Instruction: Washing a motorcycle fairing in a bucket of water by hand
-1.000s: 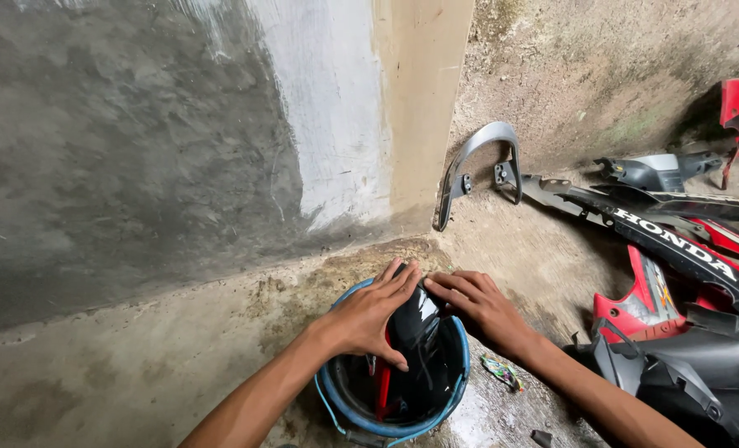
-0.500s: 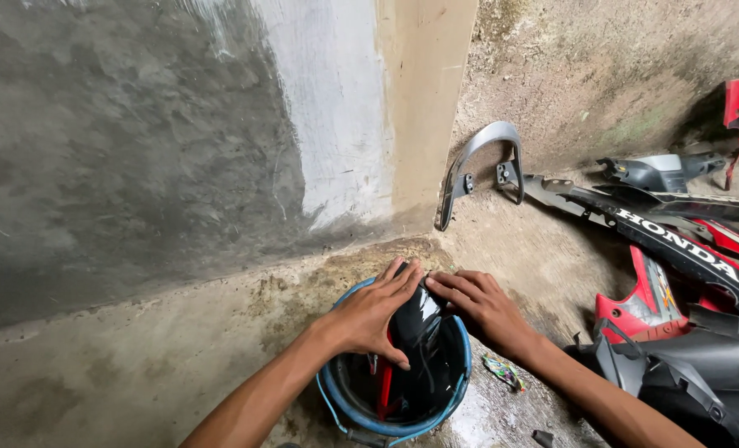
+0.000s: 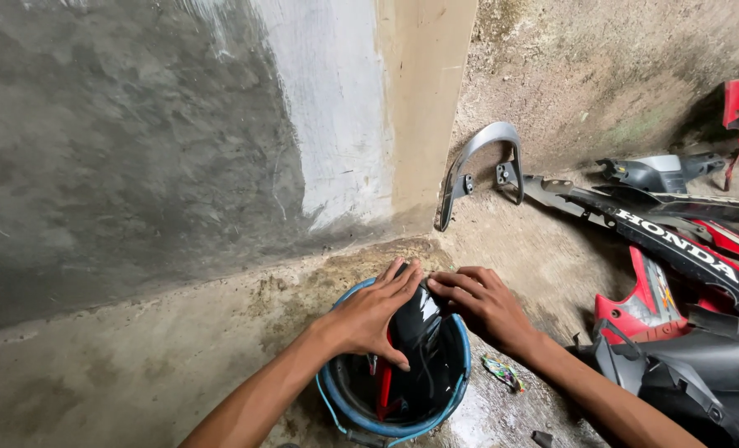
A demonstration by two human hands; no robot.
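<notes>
A blue bucket point(image 3: 460, 377) stands on the wet concrete floor near the wall. A glossy black plastic part point(image 3: 417, 325) sticks up out of it, with a red piece point(image 3: 383, 390) beside it inside. My left hand point(image 3: 373, 314) lies flat over the black part's left side, fingers pointing to the far rim. My right hand point(image 3: 483, 305) presses on the part's right side, fingers curled over its top edge. Both hands grip the same black part.
A grey metal grab rail point(image 3: 479, 166) leans against the wall corner. Black and red motorcycle body panels point(image 3: 676, 249) are piled on the right. A small crumpled wrapper point(image 3: 502, 372) lies right of the bucket. A plastered wall point(image 3: 178, 141) rises on the left.
</notes>
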